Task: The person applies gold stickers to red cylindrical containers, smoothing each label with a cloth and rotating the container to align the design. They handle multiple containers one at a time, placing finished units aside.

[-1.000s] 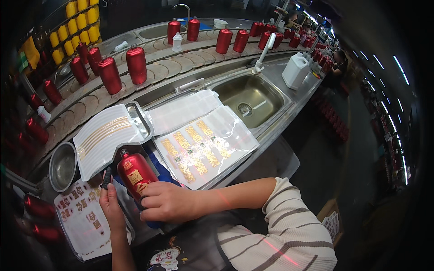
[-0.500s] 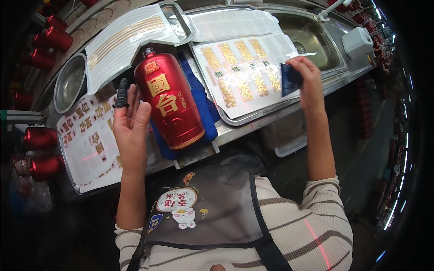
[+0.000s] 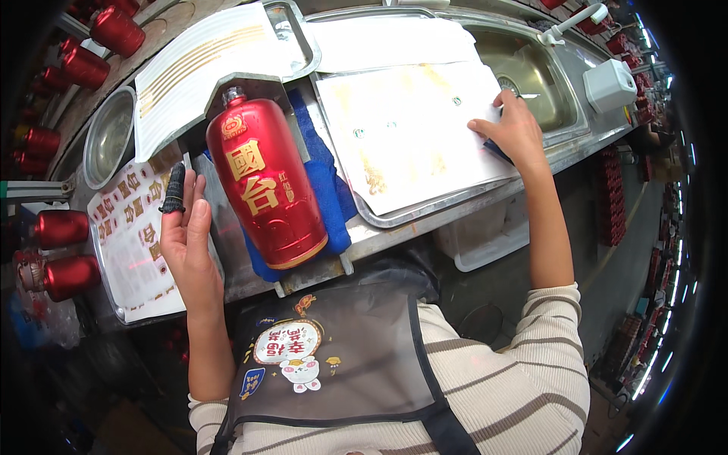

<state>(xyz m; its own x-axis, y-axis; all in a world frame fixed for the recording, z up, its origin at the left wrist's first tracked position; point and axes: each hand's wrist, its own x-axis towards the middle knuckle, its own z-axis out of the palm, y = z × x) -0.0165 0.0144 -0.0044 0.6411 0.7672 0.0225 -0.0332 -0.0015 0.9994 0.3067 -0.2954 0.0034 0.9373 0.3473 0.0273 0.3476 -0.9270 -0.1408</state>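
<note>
A red bottle (image 3: pixel 271 189) with gold characters leans on a metal cradle and blue cloth (image 3: pixel 327 208), its neck pointing away from me. My left hand (image 3: pixel 191 254) is beside it on the left, holding nothing, fingers stretched out and a black finger cover (image 3: pixel 174 189) on one. Over the right end of a white sheet (image 3: pixel 425 155) in a metal tray, my right hand (image 3: pixel 514 136) grips a thin dark blue card (image 3: pixel 497 149), mostly hidden by the fingers. Gold patches show faintly on the sheet, with small green round marks among them.
A sink (image 3: pixel 542 76) with a white tap and a white container (image 3: pixel 609 86) lie at the far right. Gold-striped sheets (image 3: pixel 208 64) lie behind the bottle. A metal bowl (image 3: pixel 111 136), a decal sheet (image 3: pixel 140 250) and more red bottles (image 3: pixel 72 277) are on the left.
My right hand has lowered the card from upright to low over the sheet's right end. The sheet's gold figures, sharp before, look faint now. The whole view has shifted slightly.
</note>
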